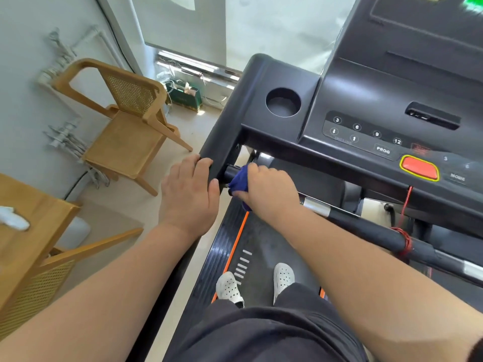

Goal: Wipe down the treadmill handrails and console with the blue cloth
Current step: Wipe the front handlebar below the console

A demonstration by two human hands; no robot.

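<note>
I stand on a black treadmill. Its console with buttons and a red stop key fills the upper right. My right hand grips the blue cloth, wrapped around the left end of the black crossbar handrail. My left hand holds the left side handrail, fingers curled over its outer edge and thumb on the inner side, right beside the cloth.
A round cup holder sits in the console's left wing. A red safety cord is wound on the crossbar. A wooden chair stands to the left, a wooden table at lower left. My white shoes are on the belt.
</note>
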